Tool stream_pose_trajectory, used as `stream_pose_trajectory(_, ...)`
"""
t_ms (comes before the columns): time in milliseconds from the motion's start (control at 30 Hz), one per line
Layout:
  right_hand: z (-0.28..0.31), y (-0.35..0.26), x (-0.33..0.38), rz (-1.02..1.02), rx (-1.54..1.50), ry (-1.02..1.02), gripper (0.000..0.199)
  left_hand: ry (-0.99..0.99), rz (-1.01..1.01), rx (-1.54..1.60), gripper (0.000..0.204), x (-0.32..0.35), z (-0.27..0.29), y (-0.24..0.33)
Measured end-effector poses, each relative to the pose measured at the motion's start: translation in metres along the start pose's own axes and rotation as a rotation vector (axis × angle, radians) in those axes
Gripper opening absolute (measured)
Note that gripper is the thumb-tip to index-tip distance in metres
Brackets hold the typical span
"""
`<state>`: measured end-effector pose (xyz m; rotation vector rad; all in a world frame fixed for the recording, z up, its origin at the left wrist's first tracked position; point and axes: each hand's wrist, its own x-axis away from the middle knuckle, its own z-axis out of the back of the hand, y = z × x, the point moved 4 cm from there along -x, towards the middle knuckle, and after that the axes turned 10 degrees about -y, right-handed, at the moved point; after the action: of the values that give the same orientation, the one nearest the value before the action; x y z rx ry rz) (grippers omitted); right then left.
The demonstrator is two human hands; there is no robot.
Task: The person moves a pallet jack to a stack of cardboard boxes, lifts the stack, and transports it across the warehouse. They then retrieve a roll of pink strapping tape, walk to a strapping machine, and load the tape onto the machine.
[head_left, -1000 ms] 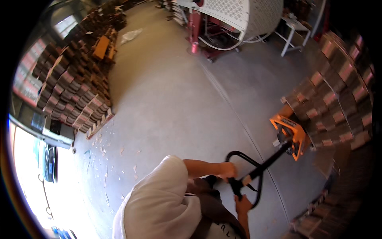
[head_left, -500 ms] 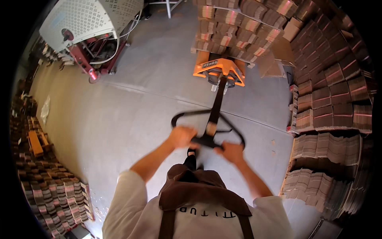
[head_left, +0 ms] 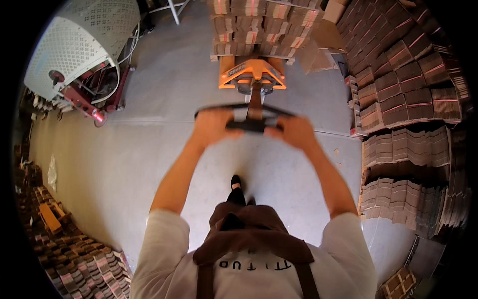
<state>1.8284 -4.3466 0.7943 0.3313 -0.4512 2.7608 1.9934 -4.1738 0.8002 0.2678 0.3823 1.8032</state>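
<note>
Both arms reach forward to the black handle of an orange pallet jack. My left hand is closed round the handle's left side, and my right hand grips its right side; motion blurs both a little. From the handle a dark shaft runs ahead to the jack's body. The jack's front end is under a pallet stacked with bundles of flat brown cardboard; its forks are mostly hidden there.
At the far left stands a machine with a perforated pale cover on a dark red frame. Tall stacks of cardboard bundles line the right side. More stacks and an orange object lie at the lower left.
My hands and the handle have moved forward, away from my body, and the handle now sits straighter and lower toward the jack. The view has shifted, with the load further left.
</note>
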Motion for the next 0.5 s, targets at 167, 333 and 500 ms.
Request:
stream_pose_trajectory(167, -0.224, -0.030, 0.101, 0.048, -0.182, -0.213, 0.062, -0.215, -0.037, 0.043, 0.045, 0.149, -0.182, 0.012)
stream_pose_trajectory(333, -0.227, -0.014, 0.080, 0.114, -0.214, -0.494, 0.063, -0.257, -0.097, -0.030, 0.049, 0.145, -0.187, 0.001)
stream_pose_trajectory(500, 0.023, 0.003, 0.005, 0.021, -0.059, 0.090, 0.062, -0.054, 0.103, 0.125, 0.044, -0.016, 0.006, 0.002)
